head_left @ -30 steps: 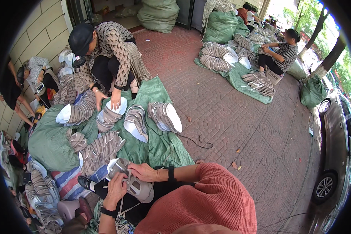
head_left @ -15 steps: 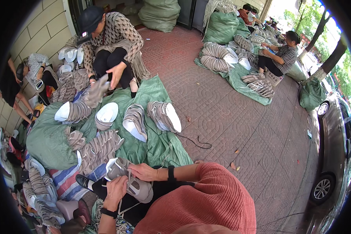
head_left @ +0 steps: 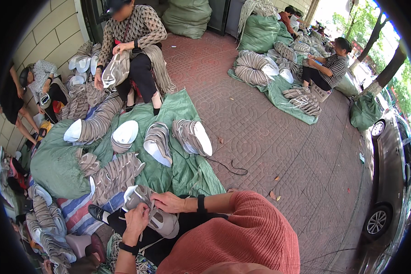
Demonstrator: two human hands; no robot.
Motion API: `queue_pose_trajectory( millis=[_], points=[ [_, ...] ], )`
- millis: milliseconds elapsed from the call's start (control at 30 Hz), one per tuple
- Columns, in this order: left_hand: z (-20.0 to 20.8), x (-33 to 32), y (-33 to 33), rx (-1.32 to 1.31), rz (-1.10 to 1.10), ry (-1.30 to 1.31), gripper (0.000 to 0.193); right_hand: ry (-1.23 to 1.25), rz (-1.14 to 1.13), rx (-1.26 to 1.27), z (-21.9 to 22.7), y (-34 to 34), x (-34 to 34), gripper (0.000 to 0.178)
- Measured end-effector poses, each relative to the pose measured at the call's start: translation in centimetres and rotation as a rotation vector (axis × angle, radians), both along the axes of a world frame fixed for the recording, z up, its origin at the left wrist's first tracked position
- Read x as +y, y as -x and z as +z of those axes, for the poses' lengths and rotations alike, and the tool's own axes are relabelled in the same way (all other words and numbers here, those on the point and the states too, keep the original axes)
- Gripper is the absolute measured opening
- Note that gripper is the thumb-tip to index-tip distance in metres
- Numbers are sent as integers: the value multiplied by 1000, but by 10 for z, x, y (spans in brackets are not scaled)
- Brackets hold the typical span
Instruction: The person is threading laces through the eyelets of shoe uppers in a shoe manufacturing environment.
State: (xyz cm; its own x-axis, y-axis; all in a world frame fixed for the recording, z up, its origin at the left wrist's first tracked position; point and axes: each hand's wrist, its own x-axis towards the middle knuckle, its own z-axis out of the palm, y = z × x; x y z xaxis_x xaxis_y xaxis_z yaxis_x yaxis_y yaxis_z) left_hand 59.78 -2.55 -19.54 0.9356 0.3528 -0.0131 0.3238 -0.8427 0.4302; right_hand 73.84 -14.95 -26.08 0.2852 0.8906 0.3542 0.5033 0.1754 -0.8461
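A grey-beige shoe upper with a pale lining lies across my lap. My left hand is closed in a pinch at its lace opening, on a light shoelace that partly hides behind the fingers. From the other side my right hand grips the upper's edge, thumb and fingertips pressed together close to the left fingertips. Both hands touch the upper. Below my left wrist hangs a bundle of loose laces. Just beyond the hands, a row of nested shoe uppers rests beside the striped sheet.
Stacked uppers stand on a green tarp ahead. A co-worker sits across, holding a grey upper. Another person works at the right among more stacks. A parked car borders the paving.
The co-worker across has leaned back and raised an upper from the stack toward the lap. My hands stay at the lace opening; my left fingers have shifted slightly.
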Motion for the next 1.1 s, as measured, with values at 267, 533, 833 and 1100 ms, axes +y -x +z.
queue_pose_trajectory(
  millis=[267,533,833,1100],
  points=[
    [6,-5,-6,15,0,6,9,-7,7,47,0,-2,-6,14],
    [-7,21,14,-169,-51,-71,13,-91,-30,-335,-36,11,6,11],
    [33,90,32,-21,191,-248,13,145,97,192,3,-7,-5,11],
    [59,73,41,158,217,582,33,386,222,295,36,-19,2,12]
  ],
)
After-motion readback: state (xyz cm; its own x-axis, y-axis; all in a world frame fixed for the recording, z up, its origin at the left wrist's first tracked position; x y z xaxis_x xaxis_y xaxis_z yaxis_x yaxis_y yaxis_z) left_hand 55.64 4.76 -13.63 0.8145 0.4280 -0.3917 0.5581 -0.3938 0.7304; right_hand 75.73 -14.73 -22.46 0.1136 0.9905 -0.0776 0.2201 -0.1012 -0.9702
